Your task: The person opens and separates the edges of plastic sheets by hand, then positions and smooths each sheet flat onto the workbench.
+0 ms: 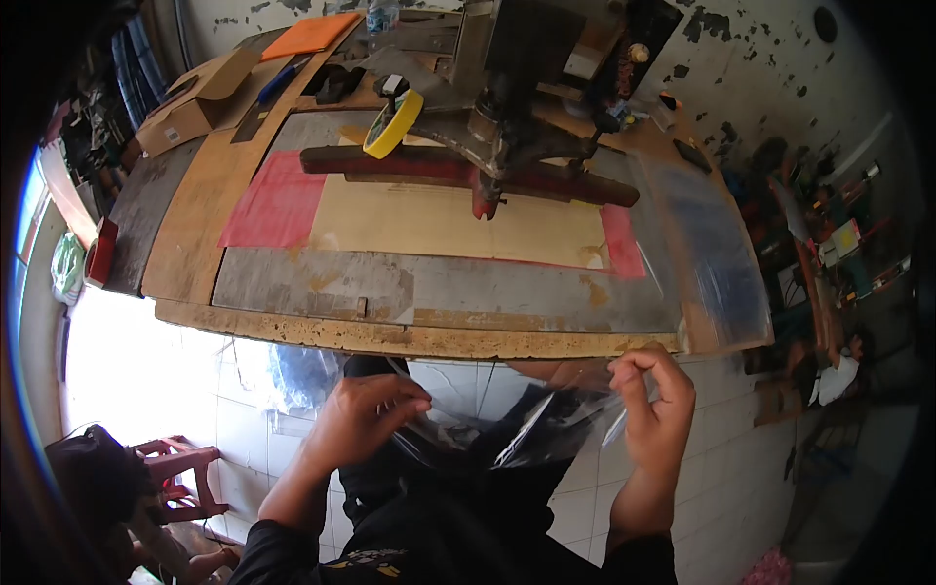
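A clear, glossy plastic sheet point(536, 439) hangs between my two hands, above my lap and just below the front edge of the worktable. My left hand point(366, 419) pinches its left side between thumb and fingers. At the other side, my right hand point(658, 405) grips the upper right corner with curled fingers, close to the wooden table edge point(439, 338). Beyond them, a heavy press point(485, 127) with a long dark red bar stands over a tan board point(458, 219) flanked by red sheets point(273, 200). A yellow tape roll point(393, 125) leans on the press arm.
Clear plastic sheets point(721, 258) lie at the table's right end. A cardboard box point(190, 102), a blue-handled tool point(276, 85) and an orange sheet point(310, 36) are at the back left. A red stool point(187, 478) and another person point(156, 546) are at lower left.
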The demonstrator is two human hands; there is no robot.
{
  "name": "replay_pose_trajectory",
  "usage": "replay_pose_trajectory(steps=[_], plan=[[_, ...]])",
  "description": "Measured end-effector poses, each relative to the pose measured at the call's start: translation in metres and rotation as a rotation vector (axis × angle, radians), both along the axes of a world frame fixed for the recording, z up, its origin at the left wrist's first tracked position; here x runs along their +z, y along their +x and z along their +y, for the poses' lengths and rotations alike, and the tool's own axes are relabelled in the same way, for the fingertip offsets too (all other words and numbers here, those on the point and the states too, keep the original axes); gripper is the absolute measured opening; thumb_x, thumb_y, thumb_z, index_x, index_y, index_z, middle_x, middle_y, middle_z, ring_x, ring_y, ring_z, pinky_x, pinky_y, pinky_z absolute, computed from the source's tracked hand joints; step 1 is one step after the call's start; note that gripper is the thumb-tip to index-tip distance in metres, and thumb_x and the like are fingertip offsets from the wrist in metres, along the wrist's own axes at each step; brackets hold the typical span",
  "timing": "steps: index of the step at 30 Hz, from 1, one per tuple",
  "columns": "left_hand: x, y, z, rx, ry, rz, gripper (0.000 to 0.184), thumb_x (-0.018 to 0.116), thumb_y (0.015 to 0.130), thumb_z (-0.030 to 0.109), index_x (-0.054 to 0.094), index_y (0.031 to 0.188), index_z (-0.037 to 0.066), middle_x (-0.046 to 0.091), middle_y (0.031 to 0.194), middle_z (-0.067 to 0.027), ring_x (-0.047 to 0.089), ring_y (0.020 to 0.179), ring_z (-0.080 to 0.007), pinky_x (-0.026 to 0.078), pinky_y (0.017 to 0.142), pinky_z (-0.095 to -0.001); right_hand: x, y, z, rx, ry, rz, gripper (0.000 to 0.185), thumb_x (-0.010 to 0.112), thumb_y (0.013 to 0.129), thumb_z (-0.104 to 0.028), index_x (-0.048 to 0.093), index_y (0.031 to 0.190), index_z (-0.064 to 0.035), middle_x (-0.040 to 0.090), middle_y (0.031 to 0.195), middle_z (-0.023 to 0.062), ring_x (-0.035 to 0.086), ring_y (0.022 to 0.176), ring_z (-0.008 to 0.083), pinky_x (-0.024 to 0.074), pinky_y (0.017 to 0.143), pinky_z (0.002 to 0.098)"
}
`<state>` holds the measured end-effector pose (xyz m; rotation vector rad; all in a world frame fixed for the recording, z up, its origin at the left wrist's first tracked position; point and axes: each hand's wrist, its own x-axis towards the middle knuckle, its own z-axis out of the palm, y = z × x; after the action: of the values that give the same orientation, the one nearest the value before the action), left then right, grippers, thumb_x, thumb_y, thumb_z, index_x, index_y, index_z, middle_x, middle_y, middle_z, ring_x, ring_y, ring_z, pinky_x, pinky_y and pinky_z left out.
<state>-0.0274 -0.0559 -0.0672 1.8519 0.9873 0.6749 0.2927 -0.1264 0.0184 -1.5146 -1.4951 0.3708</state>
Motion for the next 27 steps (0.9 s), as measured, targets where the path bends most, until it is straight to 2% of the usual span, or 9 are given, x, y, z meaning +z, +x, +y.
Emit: replay_pose_trajectory(steps=[7, 9, 11, 14, 15, 18, 20, 23, 27], plan=[[0.014, -0.018, 0.011, -0.092, -0.034, -0.017, 0.028, 0.092, 0.079, 0.022, 0.078, 0.099, 0.007, 0.069, 0.075, -0.0026, 0.063, 0.062, -0.0153, 0.049, 0.06, -0.0293, 0.003, 0.004, 0.002, 0.022, -0.005, 0.071, 0.018, 0.063, 0.103, -0.008, 0.064, 0.091, 0.0047, 0.067, 0.084, 0.0086, 0.064, 0.072, 0.0142, 0.0501, 0.068, 0.0266], [0.013, -0.021, 0.016, 0.007, 0.154, 0.007, 0.024, 0.093, 0.077, 0.019, 0.08, 0.095, 0.009, 0.063, 0.07, 0.0, 0.058, 0.06, -0.0144, 0.048, 0.059, -0.0291, 0.003, 0.005, 0.0, 0.022, -0.005, 0.072, 0.018, 0.062, 0.104, -0.008, 0.064, 0.091, 0.0045, 0.067, 0.084, 0.0081, 0.064, 0.072, 0.0135, 0.0499, 0.068, 0.0264], [0.034, -0.024, 0.019, 0.084, 0.122, 0.158, 0.023, 0.094, 0.074, 0.016, 0.08, 0.092, 0.009, 0.057, 0.076, -0.001, 0.058, 0.069, -0.0158, 0.048, 0.065, -0.0303, 0.004, 0.006, 0.001, -0.043, 0.037, 0.123, 0.019, 0.061, 0.105, -0.01, 0.064, 0.092, 0.0031, 0.066, 0.082, 0.0056, 0.061, 0.07, 0.0109, 0.0481, 0.066, 0.0258], [0.043, -0.03, 0.036, 0.155, 0.289, -0.025, 0.027, 0.095, 0.069, 0.014, 0.075, 0.086, 0.003, 0.049, 0.095, -0.0046, 0.058, 0.098, -0.0214, 0.049, 0.083, -0.0352, 0.004, 0.014, 0.008, -0.085, 0.037, 0.157, 0.021, 0.061, 0.107, -0.013, 0.065, 0.092, 0.0018, 0.064, 0.081, 0.003, 0.056, 0.068, 0.0086, 0.0451, 0.064, 0.0245], [0.052, -0.03, 0.044, 0.163, 0.339, -0.039, 0.024, 0.093, 0.072, 0.013, 0.074, 0.085, 0.003, 0.056, 0.107, -0.0073, 0.059, 0.107, -0.0213, 0.05, 0.087, -0.037, 0.003, 0.017, 0.015, -0.075, 0.04, 0.161, 0.021, 0.061, 0.107, -0.013, 0.065, 0.092, 0.0018, 0.064, 0.081, 0.003, 0.056, 0.068, 0.0086, 0.0451, 0.064, 0.0245], [0.052, -0.028, 0.095, 0.074, 0.53, -0.046, 0.022, 0.088, 0.082, 0.014, 0.07, 0.09, 0.003, 0.066, 0.11, -0.0093, 0.066, 0.104, -0.0202, 0.054, 0.09, -0.0387, -0.002, 0.031, 0.06, -0.106, -0.006, 0.17, 0.025, 0.061, 0.107, -0.019, 0.066, 0.094, 0.0015, 0.06, 0.077, 0.0008, 0.053, 0.066, 0.0065, 0.0425, 0.061, 0.0228], [0.043, -0.017, 0.124, 0.091, -0.141, -0.348, 0.024, 0.081, 0.093, 0.017, 0.065, 0.104, 0.003, 0.073, 0.095, -0.0095, 0.07, 0.08, -0.0151, 0.057, 0.074, -0.0301, -0.004, 0.037, 0.094, -0.069, -0.062, 0.151, 0.025, 0.061, 0.108, -0.019, 0.067, 0.094, 0.0013, 0.06, 0.076, 0.0002, 0.053, 0.064, 0.0065, 0.0425, 0.06, 0.0231], [0.033, -0.008, 0.163, 0.223, 0.009, -0.344, 0.025, 0.077, 0.097, 0.015, 0.061, 0.112, 0.003, 0.069, 0.074, -0.0022, 0.064, 0.059, -0.0092, 0.053, 0.06, -0.0228, -0.03, 0.058, 0.138, 0.055, -0.183, 0.149, 0.025, 0.062, 0.107, -0.021, 0.069, 0.097, 0.0002, 0.06, 0.072, -0.0009, 0.054, 0.061, 0.0069, 0.0432, 0.057, 0.025], [0.022, -0.014, 0.167, 0.29, -0.027, -0.212, 0.023, 0.076, 0.097, 0.011, 0.062, 0.112, 0.003, 0.069, 0.076, -0.0017, 0.064, 0.06, -0.0079, 0.051, 0.058, -0.0233, -0.068, 0.057, 0.166, 0.027, -0.354, -0.008, 0.024, 0.067, 0.103, -0.023, 0.07, 0.097, 0.0001, 0.065, 0.071, 0.0046, 0.063, 0.066, 0.0083, 0.0465, 0.059, 0.0283]])
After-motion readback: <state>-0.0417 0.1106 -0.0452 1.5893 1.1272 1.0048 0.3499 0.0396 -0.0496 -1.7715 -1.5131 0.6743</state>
